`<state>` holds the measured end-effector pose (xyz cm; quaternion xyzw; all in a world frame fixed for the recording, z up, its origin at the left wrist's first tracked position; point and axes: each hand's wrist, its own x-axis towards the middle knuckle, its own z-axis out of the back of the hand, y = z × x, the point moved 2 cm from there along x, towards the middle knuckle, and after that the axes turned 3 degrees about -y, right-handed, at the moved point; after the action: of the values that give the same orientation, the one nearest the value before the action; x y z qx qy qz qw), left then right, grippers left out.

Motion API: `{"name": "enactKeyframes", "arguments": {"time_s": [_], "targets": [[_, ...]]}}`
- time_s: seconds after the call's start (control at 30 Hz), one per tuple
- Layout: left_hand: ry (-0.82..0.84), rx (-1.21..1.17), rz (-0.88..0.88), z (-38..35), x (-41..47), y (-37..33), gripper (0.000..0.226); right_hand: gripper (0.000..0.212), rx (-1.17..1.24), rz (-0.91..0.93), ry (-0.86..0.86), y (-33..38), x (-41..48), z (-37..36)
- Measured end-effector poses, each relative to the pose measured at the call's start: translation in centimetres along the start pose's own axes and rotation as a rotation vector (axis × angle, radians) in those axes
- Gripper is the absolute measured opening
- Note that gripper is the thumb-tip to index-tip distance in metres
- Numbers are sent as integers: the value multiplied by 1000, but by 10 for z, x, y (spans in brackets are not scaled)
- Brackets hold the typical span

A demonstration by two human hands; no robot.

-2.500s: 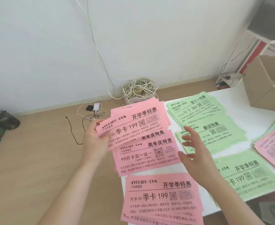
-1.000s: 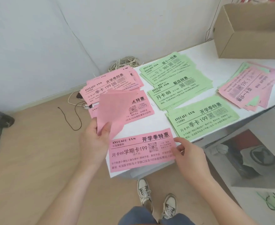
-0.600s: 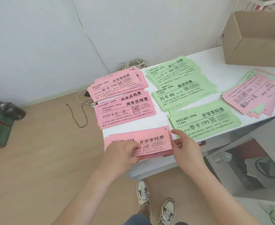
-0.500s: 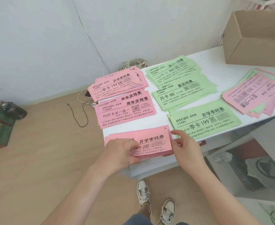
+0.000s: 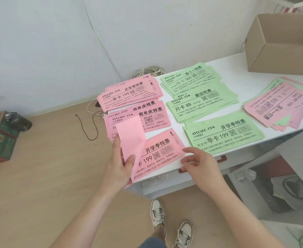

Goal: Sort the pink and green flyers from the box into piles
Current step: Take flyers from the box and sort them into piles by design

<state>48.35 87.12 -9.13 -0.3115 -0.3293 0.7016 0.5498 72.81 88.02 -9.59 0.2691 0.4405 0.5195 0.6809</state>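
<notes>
Left hand (image 5: 121,166) is being used to pinch a pink flyer (image 5: 131,138), blank side up, thumb on top, just above the nearest pink pile (image 5: 162,151) at the front edge of the white table (image 5: 233,68). Right hand (image 5: 200,162) is being held loosely open and empty at that pile's corner. Green piles (image 5: 222,135) are lying alongside, a cardboard box (image 5: 281,45) beyond.

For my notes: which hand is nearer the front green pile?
Right. The right hand is just left of the front green pile; the left hand, holding a pink flyer, is farther left.
</notes>
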Motion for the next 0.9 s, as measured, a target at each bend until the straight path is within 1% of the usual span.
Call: {"name": "enactKeyframes", "arguments": {"time_s": [0.07, 0.13, 0.17, 0.2, 0.27, 0.3, 0.37, 0.4, 0.43, 0.47, 0.5, 0.53, 0.57, 0.6, 0.63, 0.67, 0.7, 0.8, 0.87, 0.9], "targets": [[80, 110, -64, -4, -5, -6, 71, 31, -34, 37, -47, 3, -1, 0], [178, 394, -241, -7, -8, -15, 60, 28, -147, 128, -126, 11, 0, 4], [215, 555, -346, -10, -12, -20, 59, 30, -179, 170, -166, 16, 2, 7], [278, 700, -395, -15, -15, -19, 63, 31, -191, 204, -189, 21, 5, 9], [387, 868, -376, -20, -21, -19, 73, 34, -236, 266, -174, 29, 13, 9], [414, 895, -367, -21, -24, -14, 75, 35, -289, 306, -133, 33, 16, 7], [357, 753, -389, -19, -29, -8, 70, 38, -461, 386, -13, 35, 15, -4], [265, 665, -407, -15, -31, -5, 64, 40, -566, 430, 38, 33, 14, -12], [132, 602, -406, -10, -29, 0, 57, 40, -661, 475, 67, 30, 12, -18], [-19, 570, -330, -3, -26, 6, 53, 39, -723, 510, 79, 27, 10, -23], [-129, 533, -184, 5, -23, 10, 55, 37, -750, 526, 74, 25, 8, -25], [-177, 445, 18, 12, -20, 16, 57, 36, -752, 526, 62, 25, 8, -26], [-159, 285, 234, 18, -18, 21, 53, 36, -746, 524, 56, 27, 7, -26], [-99, 59, 404, 19, -17, 25, 44, 38, -742, 529, 58, 29, 8, -27], [-75, -113, 496, 21, -17, 29, 34, 41, -742, 533, 72, 30, 8, -28], [-92, -142, 497, 24, -16, 29, 29, 44, -741, 534, 86, 32, 9, -30], [-114, -107, 469, 27, -15, 28, 26, 48, -734, 527, 98, 35, 10, -31], [-121, 98, 311, 34, -9, 17, 14, 62, -710, 478, 115, 43, 17, -35], [-103, 187, 199, 40, -1, 11, 17, 74, -730, 441, 120, 49, 23, -37], [-103, 160, 176, 44, 3, 9, 19, 79, -718, 421, 122, 52, 27, -38]]}}
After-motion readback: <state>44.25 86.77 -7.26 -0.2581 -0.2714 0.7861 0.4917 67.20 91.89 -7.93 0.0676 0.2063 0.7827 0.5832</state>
